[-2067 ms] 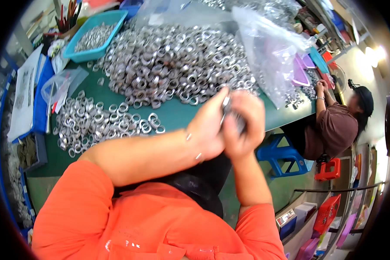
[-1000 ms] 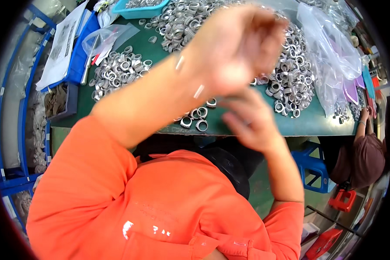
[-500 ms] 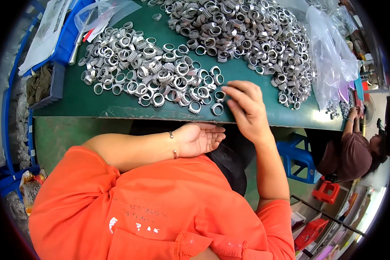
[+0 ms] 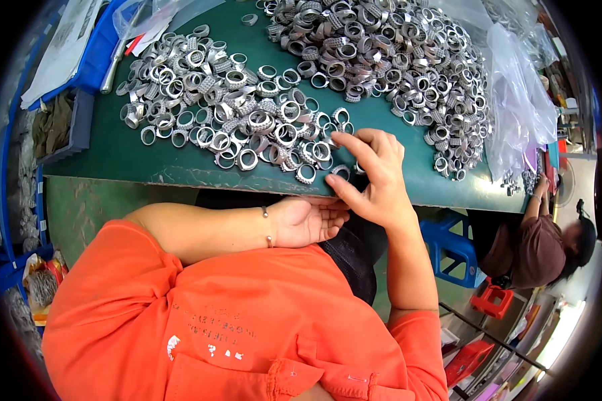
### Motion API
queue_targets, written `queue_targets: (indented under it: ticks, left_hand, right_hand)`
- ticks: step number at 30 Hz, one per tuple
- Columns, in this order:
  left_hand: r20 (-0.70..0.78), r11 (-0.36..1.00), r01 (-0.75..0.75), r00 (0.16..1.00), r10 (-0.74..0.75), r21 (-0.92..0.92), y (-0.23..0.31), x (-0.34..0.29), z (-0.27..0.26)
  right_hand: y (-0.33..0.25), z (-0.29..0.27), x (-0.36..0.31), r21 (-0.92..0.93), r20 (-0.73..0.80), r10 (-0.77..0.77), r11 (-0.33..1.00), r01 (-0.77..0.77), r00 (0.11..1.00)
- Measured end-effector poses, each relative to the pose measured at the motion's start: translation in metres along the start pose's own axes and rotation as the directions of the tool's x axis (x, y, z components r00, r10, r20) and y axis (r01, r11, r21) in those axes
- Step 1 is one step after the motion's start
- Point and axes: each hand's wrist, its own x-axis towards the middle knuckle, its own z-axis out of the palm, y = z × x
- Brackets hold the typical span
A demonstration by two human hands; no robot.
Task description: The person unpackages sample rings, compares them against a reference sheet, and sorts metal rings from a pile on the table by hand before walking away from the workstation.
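Metal rings with a textured, studded-looking band lie on the green table in two heaps: a smaller ring heap point(image 4: 227, 110) on the left and a larger ring heap point(image 4: 381, 63) at the back right. My right hand point(image 4: 380, 180) is over the front right end of the smaller heap, thumb and fingers apart. A single ring point(image 4: 340, 172) shows between its thumb and fingers, on the table; another is partly hidden behind the fingers. My left hand point(image 4: 309, 220) rests palm up just below the table edge, fingers loosely curled, with nothing visible in the palm.
The green tabletop point(image 4: 120, 150) has a worn front edge. A blue tray with papers point(image 4: 63, 50) and a grey bin point(image 4: 63, 127) stand left. Clear plastic bags point(image 4: 518, 100) lie right. A blue stool point(image 4: 451, 247) and another person point(image 4: 535, 247) are further right.
My right hand has moved down and slightly left, its thumb now nearer the table's front edge. My left hand stays palm up in nearly the same place. The whole view has shifted slightly.
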Motion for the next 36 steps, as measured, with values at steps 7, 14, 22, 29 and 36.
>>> queue_targets:
  ticks: [7,14,22,29,36]
  left_hand:
    - [0.054,0.999,0.016,0.998,-0.019,0.049,0.001,0.002,-0.003]
    - [0.027,0.995,-0.062,0.998,0.064,-0.080,-0.004,0.002,0.005]
    - [0.331,0.955,0.141,0.942,-0.048,-0.263,-0.006,0.006,-0.005]
    - [0.223,0.973,0.080,0.974,-0.030,-0.216,-0.003,0.002,-0.006]
    - [0.214,0.975,0.044,0.977,0.004,-0.219,-0.005,0.000,0.001]
  right_hand:
    - [0.017,0.009,-0.006,0.055,-0.066,-0.032,0.998,0.036,0.997]
    - [-0.006,0.013,-0.003,-0.009,-0.044,0.004,1.000,-0.005,0.999]
    - [-0.029,0.000,-0.030,0.296,0.094,-0.106,0.952,0.073,0.990]
    - [-0.007,0.018,0.005,-0.038,-0.155,0.032,0.999,-0.038,0.987]
    - [0.004,0.024,0.025,0.027,-0.148,0.011,1.000,-0.007,0.989]
